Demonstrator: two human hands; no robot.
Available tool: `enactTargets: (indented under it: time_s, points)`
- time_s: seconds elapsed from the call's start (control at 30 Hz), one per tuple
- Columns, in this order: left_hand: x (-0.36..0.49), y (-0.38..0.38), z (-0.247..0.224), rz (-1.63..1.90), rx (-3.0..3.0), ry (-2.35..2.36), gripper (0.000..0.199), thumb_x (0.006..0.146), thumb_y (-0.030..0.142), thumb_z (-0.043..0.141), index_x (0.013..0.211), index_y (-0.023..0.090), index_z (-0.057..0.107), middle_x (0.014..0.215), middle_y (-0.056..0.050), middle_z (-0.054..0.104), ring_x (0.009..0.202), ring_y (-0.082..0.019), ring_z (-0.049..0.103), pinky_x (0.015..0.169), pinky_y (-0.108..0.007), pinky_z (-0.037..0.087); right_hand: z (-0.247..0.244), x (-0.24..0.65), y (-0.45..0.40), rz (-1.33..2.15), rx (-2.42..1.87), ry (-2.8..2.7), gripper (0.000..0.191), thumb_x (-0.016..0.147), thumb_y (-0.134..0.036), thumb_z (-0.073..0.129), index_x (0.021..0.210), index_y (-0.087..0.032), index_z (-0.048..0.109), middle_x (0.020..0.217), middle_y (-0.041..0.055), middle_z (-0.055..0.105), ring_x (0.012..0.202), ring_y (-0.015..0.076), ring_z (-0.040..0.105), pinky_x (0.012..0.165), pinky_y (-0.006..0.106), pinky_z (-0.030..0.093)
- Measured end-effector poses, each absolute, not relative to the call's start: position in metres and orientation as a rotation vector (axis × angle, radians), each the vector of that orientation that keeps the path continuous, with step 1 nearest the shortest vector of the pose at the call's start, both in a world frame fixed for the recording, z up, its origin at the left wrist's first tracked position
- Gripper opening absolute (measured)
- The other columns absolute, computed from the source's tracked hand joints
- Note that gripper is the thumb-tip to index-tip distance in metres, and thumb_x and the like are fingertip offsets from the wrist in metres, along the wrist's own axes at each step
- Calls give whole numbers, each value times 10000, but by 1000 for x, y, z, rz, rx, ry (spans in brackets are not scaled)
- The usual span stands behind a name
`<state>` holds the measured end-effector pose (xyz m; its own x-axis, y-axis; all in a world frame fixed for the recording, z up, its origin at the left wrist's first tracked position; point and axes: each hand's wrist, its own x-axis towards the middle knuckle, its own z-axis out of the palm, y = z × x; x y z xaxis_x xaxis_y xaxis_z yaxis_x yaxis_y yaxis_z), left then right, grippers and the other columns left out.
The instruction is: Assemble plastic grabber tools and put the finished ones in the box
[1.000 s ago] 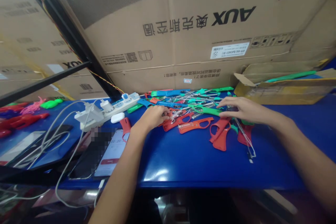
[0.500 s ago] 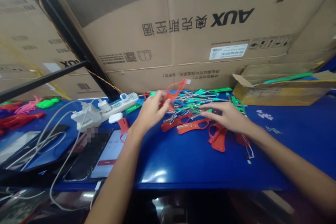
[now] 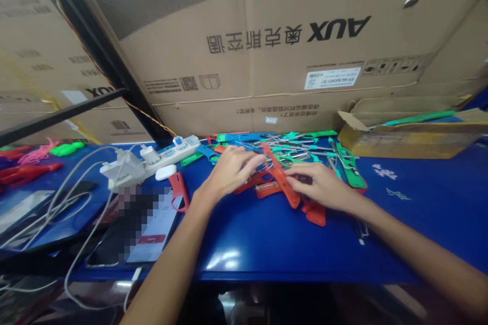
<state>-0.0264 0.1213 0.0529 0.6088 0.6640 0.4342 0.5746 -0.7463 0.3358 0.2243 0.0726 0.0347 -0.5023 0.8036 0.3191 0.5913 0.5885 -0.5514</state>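
A red plastic lighter casing [image 3: 286, 188] with a long narrow body slants between my two hands above the table. My right hand [image 3: 320, 183] pinches its edge midway along, thumb and fingertips together. At its upper end, my left hand [image 3: 232, 170] is closed, the thumb against the casing; the fingertips are partly hidden. Beneath lie more red casings, one with a clear tank [image 3: 268, 188] in it and another red casing [image 3: 315, 212] near my right wrist. Behind the hands spreads a pile of metal lighter rods [image 3: 297, 148] with teal ends and thin wires.
A cardboard box [image 3: 412, 139] holding green pieces stands at the right. On the left are a power strip [image 3: 168, 155] with chargers, white cables, a phone [image 3: 152, 233], a white earbud case [image 3: 166, 172] and a red casing [image 3: 179, 190]. Large cartons [image 3: 247, 71] wall off the back.
The red casing has come down from my left hand's raised position and turned, pointing toward me. My right hand has moved slightly left and closed on it.
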Motion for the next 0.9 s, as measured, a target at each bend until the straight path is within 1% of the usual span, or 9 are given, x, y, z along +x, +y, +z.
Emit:
enactTargets:
  time_s: [0.1,0.17,0.23,0.33,0.43,0.5,0.6,0.67,0.9]
  points:
    - [-33,128,52,993,2584,1280,523,1077,353,340,766,189,728,675,-9,686,714,-182,603,866,-352,392,36,221,67,649,-944,-2509,203,950,-223,546,950,-204,748,931,33,709,815,158,634,760,304,476]
    - [-33,131,48,1002,2569,1360,488,1073,335,360,768,187,712,707,-11,701,744,-191,611,859,-348,389,34,217,64,718,-887,-2585,212,971,-243,537,932,-211,743,935,27,689,811,144,623,755,294,467]
    - [-30,133,42,949,2613,1417,422,1066,325,389,819,187,703,783,-19,720,800,-207,618,845,-349,384,32,215,63,704,-909,-2577,224,990,-292,531,981,-218,742,974,33,687,847,150,628,766,299,467]
    - [-26,135,31,866,2678,1462,269,1049,314,449,997,206,690,999,-29,736,947,-230,623,860,-355,376,29,221,71,571,-1002,-2522,265,1007,-357,512,1077,-239,738,1014,44,699,899,173,641,784,317,477]
    - [-26,137,24,835,2699,1473,209,1039,308,475,1081,223,661,1109,-31,711,1034,-237,610,886,-361,378,26,246,90,319,-1161,-2424,292,1004,-377,498,1063,-233,745,1020,60,718,920,204,662,806,348,498]
    - [-27,139,22,846,2692,1483,197,1037,302,478,1084,221,652,1120,-32,701,1047,-237,606,894,-364,383,24,271,105,72,-1326,-2328,313,995,-374,489,1046,-207,749,1056,88,725,955,242,672,831,382,509]
    - [-29,140,22,888,2672,1480,182,1033,291,486,1081,220,646,1125,-30,697,1051,-236,611,897,-366,390,19,304,128,-198,-1650,-2254,341,979,-341,489,1175,-187,722,1213,113,704,1045,287,675,835,391,525]
    - [-28,140,22,919,2659,1467,180,1031,288,488,1085,223,647,1125,-29,700,1042,-232,619,895,-365,395,15,317,140,-266,-1785,-2258,357,977,-321,482,1224,-196,708,1280,105,690,1085,299,673,837,390,528]
    - [-25,141,22,959,2641,1398,166,1021,270,501,1074,224,651,1084,-29,724,1014,-232,636,871,-361,415,6,311,159,-306,-1841,-2302,335,967,-332,495,1204,-266,723,1157,91,737,949,260,700,716,325,501]
